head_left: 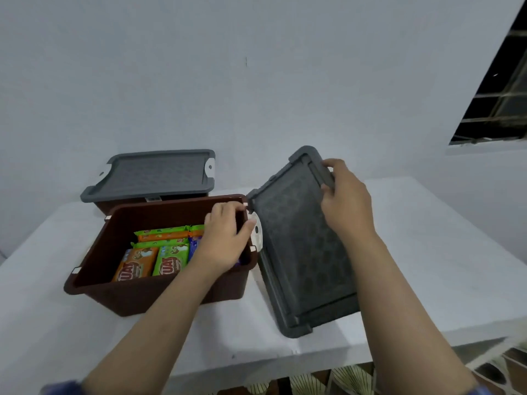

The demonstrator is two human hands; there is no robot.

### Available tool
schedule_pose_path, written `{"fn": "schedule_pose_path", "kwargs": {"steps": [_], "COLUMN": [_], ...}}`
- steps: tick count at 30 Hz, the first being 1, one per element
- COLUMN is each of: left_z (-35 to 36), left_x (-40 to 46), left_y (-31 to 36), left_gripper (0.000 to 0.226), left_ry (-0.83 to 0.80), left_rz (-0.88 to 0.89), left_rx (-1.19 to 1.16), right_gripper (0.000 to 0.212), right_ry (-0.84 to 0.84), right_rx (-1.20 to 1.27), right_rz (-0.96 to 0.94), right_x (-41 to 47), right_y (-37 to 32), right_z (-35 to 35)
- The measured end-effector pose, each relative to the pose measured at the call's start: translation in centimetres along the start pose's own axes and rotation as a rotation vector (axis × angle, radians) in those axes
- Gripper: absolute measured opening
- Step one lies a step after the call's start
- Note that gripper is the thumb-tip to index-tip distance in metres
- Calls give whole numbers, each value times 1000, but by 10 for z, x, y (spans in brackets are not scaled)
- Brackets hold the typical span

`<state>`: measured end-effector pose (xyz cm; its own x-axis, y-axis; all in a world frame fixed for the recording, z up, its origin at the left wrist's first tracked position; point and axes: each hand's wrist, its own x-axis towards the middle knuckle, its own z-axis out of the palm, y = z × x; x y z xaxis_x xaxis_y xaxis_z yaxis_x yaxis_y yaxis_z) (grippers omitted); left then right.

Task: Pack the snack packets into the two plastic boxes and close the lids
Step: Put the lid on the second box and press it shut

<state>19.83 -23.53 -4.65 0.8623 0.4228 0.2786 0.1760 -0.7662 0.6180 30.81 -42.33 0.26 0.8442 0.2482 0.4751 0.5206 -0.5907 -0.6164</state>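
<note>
Both hands point(225, 238) point(346, 198) hold grey lid point(302, 252) beside brown box point(119, 297) of snacks point(159, 252)

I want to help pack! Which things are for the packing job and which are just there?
For the job: open brown box, snack packets, grey lid, closed box, left hand, right hand.

Just there: white table, window.

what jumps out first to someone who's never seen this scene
The open brown box at centre left, with bright green and orange snack packets on its bottom. Right of it, the right hand grips the far end of a tilted grey lid, while the left hand holds the box's right rim. Behind stands a second box, lid on.
</note>
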Motion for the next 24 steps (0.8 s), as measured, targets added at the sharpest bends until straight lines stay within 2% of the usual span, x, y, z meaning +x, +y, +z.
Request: {"fn": "schedule_pose_path", "kwargs": {"steps": [4, 8, 11, 15, 18, 21, 22, 24], "left_z": [-11, -19, -24, -31, -39, -50, -53, -63], "left_x": [21, 40, 48, 53, 52, 49, 48, 43], "left_y": [14, 10, 3, -2, -7, -12, -13, -21], "left_gripper": [67, 73, 58, 27, 20, 17, 17, 17], "left_ry": [72, 54, 47, 210, 347, 430, 446, 481], "left_rz": [79, 69, 87, 124, 178, 111, 85, 31], "left_rx": [-134, -203, -284, -288, -255, -332, -369, -418], "right_gripper": [41, 43, 42, 40, 44, 52, 53, 53], "right_ry": [-33, -87, -73, 68, 299, 634, 677, 561], "right_rx": [-109, -139, -44, -31, 77, 247, 299, 412], "right_rz": [-240, -523, -619, -680, -562, -178, -24, 205], "right_x": [5, 5, 10, 14, 13, 5, 3, 2], "right_y": [-31, -48, -51, -54, -50, -32, -24, -14], "right_z": [-21, -33, -37, -30, -19, -2, 2, 15]}}
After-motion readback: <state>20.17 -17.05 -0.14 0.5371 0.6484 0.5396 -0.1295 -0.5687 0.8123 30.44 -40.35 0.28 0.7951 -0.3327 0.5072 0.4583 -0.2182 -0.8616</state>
